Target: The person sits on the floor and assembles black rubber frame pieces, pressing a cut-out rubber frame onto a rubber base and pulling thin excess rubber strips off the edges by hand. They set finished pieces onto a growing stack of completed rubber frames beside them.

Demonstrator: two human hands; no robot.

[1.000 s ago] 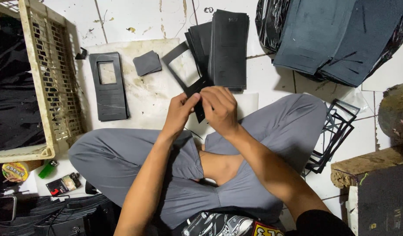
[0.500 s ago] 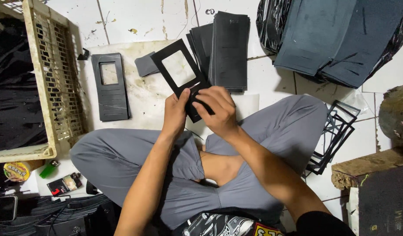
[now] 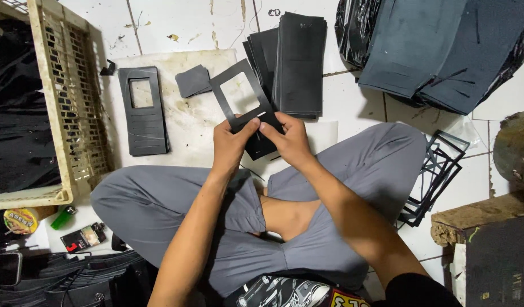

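My left hand (image 3: 230, 145) and my right hand (image 3: 288, 138) both grip a black flat sheet with a rectangular window cut in it (image 3: 241, 96), held just above my crossed legs. The sheet's windowed end points away from me, tilted left. Thumbs and fingertips pinch its near end, where slits show. A small black square offcut (image 3: 192, 81) lies on the stained white board (image 3: 188, 122) beyond my hands. Another windowed black sheet (image 3: 142, 111) lies flat at the board's left.
A stack of uncut black sheets (image 3: 296, 62) stands beyond my right hand. A beige plastic crate (image 3: 69, 108) holding black material is at the left. Larger dark sheets on a black bag (image 3: 432, 48) lie at the upper right. Black frame offcuts (image 3: 438, 170) rest by my right knee.
The windowed sheet has been lifted and turned so its window faces up. The small square offcut, hidden behind it half a second ago, shows again on the board.
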